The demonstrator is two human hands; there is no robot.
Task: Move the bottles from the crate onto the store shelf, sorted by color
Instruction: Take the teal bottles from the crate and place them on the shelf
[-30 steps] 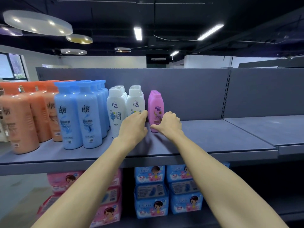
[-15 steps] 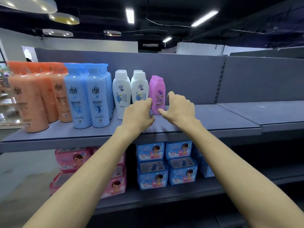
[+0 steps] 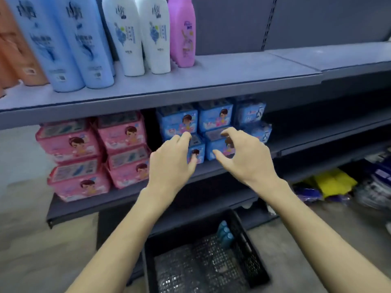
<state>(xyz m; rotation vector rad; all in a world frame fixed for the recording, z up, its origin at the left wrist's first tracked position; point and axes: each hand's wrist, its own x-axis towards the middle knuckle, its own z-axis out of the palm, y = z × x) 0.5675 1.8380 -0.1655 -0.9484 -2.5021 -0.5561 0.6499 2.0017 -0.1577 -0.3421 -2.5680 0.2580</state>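
On the grey shelf (image 3: 232,81) stand orange bottles (image 3: 12,49), blue bottles (image 3: 69,45), two white bottles (image 3: 137,34) and a pink bottle (image 3: 183,32) in colour groups, left to right. A black crate (image 3: 249,250) sits on the floor below, with a few small blue bottles (image 3: 225,233) at its far right corner. My left hand (image 3: 171,163) and my right hand (image 3: 243,157) hang in the air in front of the lower shelf, fingers loosely curled, holding nothing.
Pink packs (image 3: 84,155) and blue packs (image 3: 211,121) fill the lower shelf (image 3: 317,136). Yellow and dark bagged goods (image 3: 334,182) lie on the floor at the right. The right part of the upper shelf is bare.
My view has tipped down from the top shelf to the crate. Both hands have left the pink bottle and dropped below the shelf edge.
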